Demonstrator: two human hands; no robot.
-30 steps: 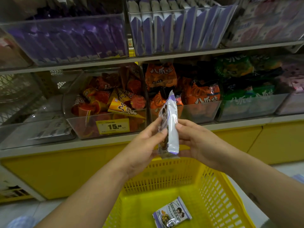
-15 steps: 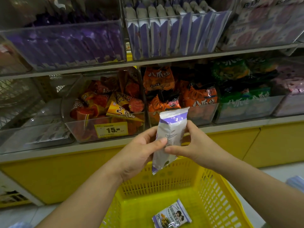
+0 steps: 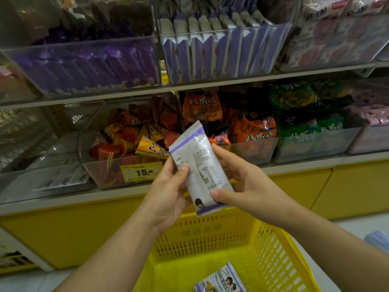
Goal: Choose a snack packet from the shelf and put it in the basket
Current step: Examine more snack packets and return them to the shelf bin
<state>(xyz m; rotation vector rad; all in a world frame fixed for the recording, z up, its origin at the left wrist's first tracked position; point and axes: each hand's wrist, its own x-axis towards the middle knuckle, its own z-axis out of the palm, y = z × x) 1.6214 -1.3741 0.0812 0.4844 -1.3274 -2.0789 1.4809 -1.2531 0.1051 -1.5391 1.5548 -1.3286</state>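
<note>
A white snack packet with purple ends [image 3: 201,163] is held upright in front of the shelf, its printed back facing me. My left hand [image 3: 168,192] grips its left edge with the thumb on the face. My right hand [image 3: 240,184] holds its right side, thumb near the lower end. Below them stands the yellow basket [image 3: 280,256], and a second white-and-purple packet [image 3: 221,280] lies flat on its floor.
Clear bins line the shelves: purple packets [image 3: 88,66] and white-purple packets [image 3: 221,53] above, orange-red snacks [image 3: 134,140], orange bags [image 3: 252,127] and green bags [image 3: 311,123] below. A yellow price tag [image 3: 141,171] reads 15. The shelf base [image 3: 69,230] is yellow.
The packet has been turned in both hands from edge-on to its printed back facing me, and now tilts with its top to the left.
</note>
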